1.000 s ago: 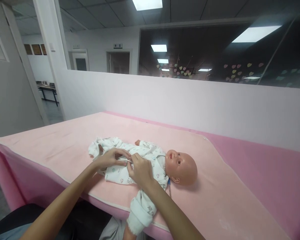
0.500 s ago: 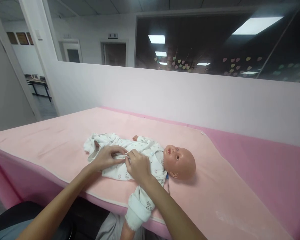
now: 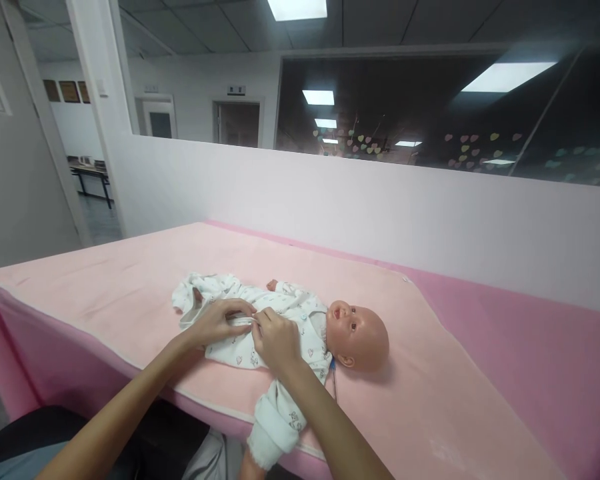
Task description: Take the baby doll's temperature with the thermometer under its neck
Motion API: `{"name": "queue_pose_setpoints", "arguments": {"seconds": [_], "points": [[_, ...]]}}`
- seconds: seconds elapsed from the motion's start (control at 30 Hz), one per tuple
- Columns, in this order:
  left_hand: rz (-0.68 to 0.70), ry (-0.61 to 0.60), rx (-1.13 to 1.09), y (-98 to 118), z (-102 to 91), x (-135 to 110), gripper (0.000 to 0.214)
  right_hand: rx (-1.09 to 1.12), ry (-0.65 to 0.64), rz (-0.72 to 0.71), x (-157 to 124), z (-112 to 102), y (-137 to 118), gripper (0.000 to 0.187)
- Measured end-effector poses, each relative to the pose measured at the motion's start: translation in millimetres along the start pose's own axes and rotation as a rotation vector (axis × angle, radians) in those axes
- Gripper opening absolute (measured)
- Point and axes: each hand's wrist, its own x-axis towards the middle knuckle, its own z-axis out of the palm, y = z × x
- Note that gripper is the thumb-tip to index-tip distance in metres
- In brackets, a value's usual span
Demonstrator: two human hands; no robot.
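A baby doll (image 3: pixel 359 333) lies on its back, its head to the right, dressed in a white printed romper (image 3: pixel 237 351). Over the doll's belly, my left hand (image 3: pixel 223 321) pinches the romper's front edge between thumb and fingers. Right beside it, my right hand (image 3: pixel 276 337) grips the same edge, the fingertips of both hands nearly touching. Whether a snap sits between them is hidden by my fingers. One doll arm, in a sleeve with a thick rolled cuff (image 3: pixel 275 427), hangs over the table's near edge below my right wrist.
A pale pink blanket (image 3: pixel 420 400) covers the table over a darker pink cloth (image 3: pixel 505 320). Behind it stands a white half wall (image 3: pixel 330 193) with a window above. A thin cord (image 3: pixel 335 383) lies by the doll's neck. At the left is a door (image 3: pixel 25 160).
The view has tilted up slightly, so everything sits a little lower. Both hands stay at the romper's front edge, with hardly any movement.
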Motion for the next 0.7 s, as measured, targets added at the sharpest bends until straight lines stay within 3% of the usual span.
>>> {"name": "queue_pose_setpoints", "arguments": {"seconds": [0.37, 0.7], "points": [[-0.047, -0.020, -0.063, -4.4, -0.1, 0.9, 0.020, -0.016, 0.037, -0.025, 0.5, 3.2, 1.8, 0.015], [-0.068, 0.082, -0.033, 2.6, 7.6, -2.5, 0.016, -0.024, -0.008, -0.014, 1.2, 0.8, 0.3, 0.018]]}}
